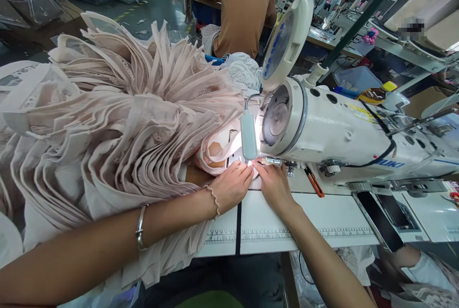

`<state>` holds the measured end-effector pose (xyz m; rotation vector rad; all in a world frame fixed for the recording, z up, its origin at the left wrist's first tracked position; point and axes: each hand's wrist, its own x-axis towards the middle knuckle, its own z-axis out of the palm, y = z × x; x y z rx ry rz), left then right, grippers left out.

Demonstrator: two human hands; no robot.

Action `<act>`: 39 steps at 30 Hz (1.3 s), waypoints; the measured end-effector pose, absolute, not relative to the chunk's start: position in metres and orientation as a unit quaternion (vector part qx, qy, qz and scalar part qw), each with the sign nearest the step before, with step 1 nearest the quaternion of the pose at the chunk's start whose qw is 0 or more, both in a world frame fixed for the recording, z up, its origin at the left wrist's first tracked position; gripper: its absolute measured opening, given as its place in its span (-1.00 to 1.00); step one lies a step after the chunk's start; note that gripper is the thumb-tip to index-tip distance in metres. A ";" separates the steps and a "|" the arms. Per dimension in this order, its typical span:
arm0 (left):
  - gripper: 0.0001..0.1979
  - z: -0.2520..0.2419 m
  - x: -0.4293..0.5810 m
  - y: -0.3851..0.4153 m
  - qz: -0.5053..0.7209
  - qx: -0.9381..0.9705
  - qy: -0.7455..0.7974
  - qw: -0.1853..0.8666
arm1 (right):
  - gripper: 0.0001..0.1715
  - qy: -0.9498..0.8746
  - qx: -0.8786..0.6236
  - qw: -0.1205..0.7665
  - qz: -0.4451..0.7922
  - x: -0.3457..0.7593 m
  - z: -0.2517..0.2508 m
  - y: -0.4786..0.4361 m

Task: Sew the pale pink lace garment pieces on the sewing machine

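A white sewing machine point(322, 121) stands on the table, with a lit lamp in a pale green housing point(248, 136) at its needle end. Under the lamp, my left hand point(233, 186) presses its closed fingers on a pale pink fabric piece point(214, 170). Close beside it, my right hand point(275, 186) has its fingertips together on the edge of the same fabric. The needle is hidden behind the lamp and fingers. A large heap of layered pink garments point(143, 131) lies to the left, against my left forearm.
Orange-handled snips point(314, 182) and a phone point(380, 222) lie on the table right of my right hand. A ruler strip point(268, 236) runs along the front edge. A person in a brown shirt point(242, 6) sits beyond the machine. A yellow-capped bottle point(376, 93) stands behind it.
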<state>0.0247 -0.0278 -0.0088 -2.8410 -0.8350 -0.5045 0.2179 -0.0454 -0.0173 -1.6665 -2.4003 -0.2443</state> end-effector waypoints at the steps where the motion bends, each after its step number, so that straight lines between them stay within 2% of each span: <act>1: -0.64 -0.009 0.025 -0.028 -0.168 -0.943 -0.278 0.072 | -0.35 -0.814 -0.566 0.107 -0.081 0.218 -0.018 -0.045; 8: -0.65 -0.011 0.024 -0.026 -0.167 -0.940 -0.287 0.082 | -0.37 -0.806 -0.584 0.082 -0.046 0.216 -0.014 -0.042; 17: -0.63 -0.012 0.024 -0.024 -0.156 -0.939 -0.300 0.072 | -0.29 -0.775 -0.631 -0.043 -0.001 0.202 0.008 -0.043; 26: -0.59 -0.013 0.023 -0.023 -0.145 -0.937 -0.306 0.082 | -0.30 -0.762 -0.642 -0.079 0.021 0.197 0.016 -0.042; 32: -0.59 -0.014 0.024 -0.024 -0.161 -0.936 -0.301 0.087 | -0.36 -0.777 -0.630 -0.001 -0.001 0.201 0.003 -0.042; 36: -0.67 -0.013 0.018 -0.016 -0.169 -0.942 -0.267 0.111 | -0.29 -0.785 -0.609 0.116 0.001 0.213 -0.013 -0.042; 39: -0.67 -0.009 0.008 -0.004 -0.165 -0.949 -0.246 0.111 | -0.32 -0.779 -0.589 0.207 0.052 0.221 -0.020 -0.044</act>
